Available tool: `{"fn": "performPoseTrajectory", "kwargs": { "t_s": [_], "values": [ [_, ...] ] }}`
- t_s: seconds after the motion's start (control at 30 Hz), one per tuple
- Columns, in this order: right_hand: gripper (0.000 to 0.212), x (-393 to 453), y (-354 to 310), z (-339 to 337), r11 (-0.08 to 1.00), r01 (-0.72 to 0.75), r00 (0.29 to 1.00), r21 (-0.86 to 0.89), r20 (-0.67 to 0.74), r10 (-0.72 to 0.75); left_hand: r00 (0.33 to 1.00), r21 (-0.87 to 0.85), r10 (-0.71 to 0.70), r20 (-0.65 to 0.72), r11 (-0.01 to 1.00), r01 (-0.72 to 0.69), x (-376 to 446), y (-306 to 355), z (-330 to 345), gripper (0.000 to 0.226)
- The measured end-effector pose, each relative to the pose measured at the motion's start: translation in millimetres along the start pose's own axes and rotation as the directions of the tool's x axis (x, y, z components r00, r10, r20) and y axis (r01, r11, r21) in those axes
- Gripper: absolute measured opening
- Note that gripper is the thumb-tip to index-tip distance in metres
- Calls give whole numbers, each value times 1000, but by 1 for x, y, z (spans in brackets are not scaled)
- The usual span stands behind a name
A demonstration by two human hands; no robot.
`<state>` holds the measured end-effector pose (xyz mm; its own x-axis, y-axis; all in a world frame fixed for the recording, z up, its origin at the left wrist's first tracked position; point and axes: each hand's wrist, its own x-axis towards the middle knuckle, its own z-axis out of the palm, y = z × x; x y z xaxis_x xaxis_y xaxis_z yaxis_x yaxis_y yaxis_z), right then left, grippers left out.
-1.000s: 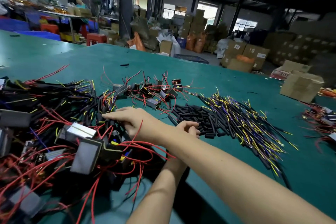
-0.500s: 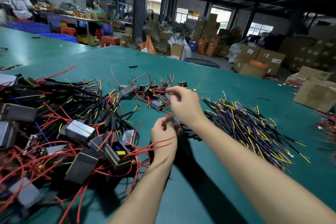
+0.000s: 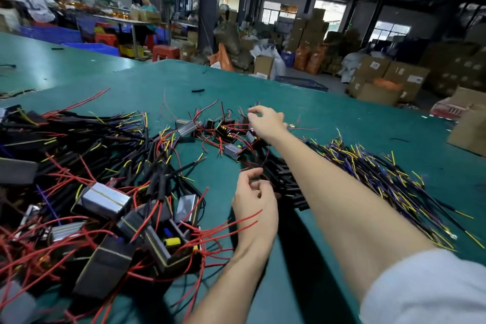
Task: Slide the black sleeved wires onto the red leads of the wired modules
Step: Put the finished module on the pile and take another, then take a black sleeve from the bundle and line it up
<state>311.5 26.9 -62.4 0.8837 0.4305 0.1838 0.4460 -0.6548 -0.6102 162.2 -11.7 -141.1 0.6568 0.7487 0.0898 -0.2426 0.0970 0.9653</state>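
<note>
Table (image 3: 302, 102): green top is filling most of the frame, running from the lower edge up to the middle.
Left pile of wired modules (image 3: 105, 205): big tangle is sprawling over the lower left, metal boxes lying among red leads (image 3: 86, 173) and black sleeves.
Black sleeved wires (image 3: 381, 176): loose heap with yellow and purple tips is fanning out across the right centre, behind the right forearm.
Small modules (image 3: 221, 131): a smaller cluster is sitting at centre, just above the middle of the frame, thin red leads sticking up.
Right hand (image 3: 265, 119): it is reaching over that small cluster, fingers curling down, thumb and forefinger pinching together; what they are pinching I cannot tell.
Left hand (image 3: 253, 194): it is hovering lower centre, fingers loosely curled, apparently holding nothing; red leads are crossing in front of the wrist.
Stray black sleeve (image 3: 197, 91): one short piece is lying alone on the table, upper centre.
</note>
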Motion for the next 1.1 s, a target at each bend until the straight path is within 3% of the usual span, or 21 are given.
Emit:
{"fn": "performPoseTrajectory", "kwargs": {
  "t_s": [0.2,0.3,0.4,0.5,0.63,0.73,0.8,0.9,0.97,1.03,1.1],
  "values": [
    [47,28,3,11,994,-96,982,-52,160,103,1000,-19,-4,-3,1000,4,1,1,0,29],
    [31,20,5,-1,963,8,997,270,-75,13,1000,-9,12,-4,1000,-12,0,1,-1,29],
    [37,2,5,-34,772,169,956,613,-293,23,1000,-1,25,3,1000,-25,0,0,-1,26],
    [37,-22,-3,-69,678,285,911,677,-411,28,1000,-24,5,9,1000,-5,1,2,-1,24],
    [28,-63,-5,-97,666,317,883,675,-466,51,991,-226,-123,-52,968,108,9,13,-2,14],
    [23,-98,3,-102,593,294,912,750,-406,62,983,-347,-167,-76,929,131,13,21,-5,16],
    [21,-121,11,-106,486,264,933,833,-349,91,986,-382,-165,-40,914,137,10,26,-5,22],
    [19,-150,24,-113,236,244,950,941,-280,137,972,-404,-211,107,884,236,3,30,-2,28],
    [18,-163,32,-114,110,215,961,970,-230,153,928,-366,-274,253,861,353,-4,31,3,32],
    [20,-173,39,-108,93,106,978,990,-121,169,866,-304,-334,371,838,454,-10,31,6,31],
    [20,-182,49,-98,163,-11,978,987,-23,207,802,-270,-379,461,801,534,-12,32,7,27]
  ]
}}
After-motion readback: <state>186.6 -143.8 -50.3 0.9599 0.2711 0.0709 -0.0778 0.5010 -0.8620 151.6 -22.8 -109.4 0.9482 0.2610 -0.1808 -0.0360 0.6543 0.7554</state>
